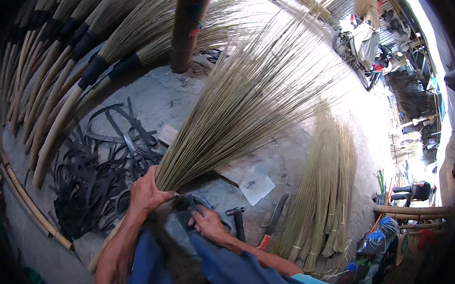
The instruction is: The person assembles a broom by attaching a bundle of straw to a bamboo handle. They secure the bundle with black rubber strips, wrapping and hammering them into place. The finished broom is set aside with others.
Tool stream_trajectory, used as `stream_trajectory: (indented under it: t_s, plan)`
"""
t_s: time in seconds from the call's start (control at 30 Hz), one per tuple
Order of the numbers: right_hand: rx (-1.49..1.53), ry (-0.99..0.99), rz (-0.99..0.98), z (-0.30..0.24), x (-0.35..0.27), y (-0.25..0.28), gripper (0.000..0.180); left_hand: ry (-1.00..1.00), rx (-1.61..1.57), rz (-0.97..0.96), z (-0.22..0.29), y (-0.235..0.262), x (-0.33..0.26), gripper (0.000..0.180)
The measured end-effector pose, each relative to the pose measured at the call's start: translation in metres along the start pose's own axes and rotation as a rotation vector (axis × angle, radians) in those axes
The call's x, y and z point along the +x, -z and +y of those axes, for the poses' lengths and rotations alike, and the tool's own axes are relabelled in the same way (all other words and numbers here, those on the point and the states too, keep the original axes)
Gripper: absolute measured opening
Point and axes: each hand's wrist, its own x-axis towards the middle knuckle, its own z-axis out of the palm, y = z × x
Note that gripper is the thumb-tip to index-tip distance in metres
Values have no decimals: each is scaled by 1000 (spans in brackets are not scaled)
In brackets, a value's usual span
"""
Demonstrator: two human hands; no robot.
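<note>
concrete floor (183, 98) is lying beneath; left hand (146, 191) is clenching the straw bundle (235, 105) fanning toward upper right, right hand (207, 222) gripping a black strip (192, 204) just below it.

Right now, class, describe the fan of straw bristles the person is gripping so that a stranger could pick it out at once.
Start at the brown upright wooden post at the top centre, then drop to the grey concrete floor before it. The loose fan of pale straw bristles spreads from the left hand, which pinches its narrow base. Unlike the finished brooms with black-wrapped necks or the flat tied bundles of straw, it stands splayed and unbound.
</note>
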Motion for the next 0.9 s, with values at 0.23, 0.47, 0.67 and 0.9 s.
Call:
stream_trajectory:
  t_s: [0.23,0.47,0.67,0.9]
  plan:
    - [-25,-13,24,-1,0,1,42,-130,-129,-28,-2,2,-3,103]
    - [-32,67,29,12,5,1,39,-89,-86,89,3,-7,-21,92]
    - [-134,274,113,37,18,-12,28,-182,-110,182,-1,-22,-29,86]
    - [-198,613,330,58,44,-25,29,-249,-105,160,-23,-35,-24,84]
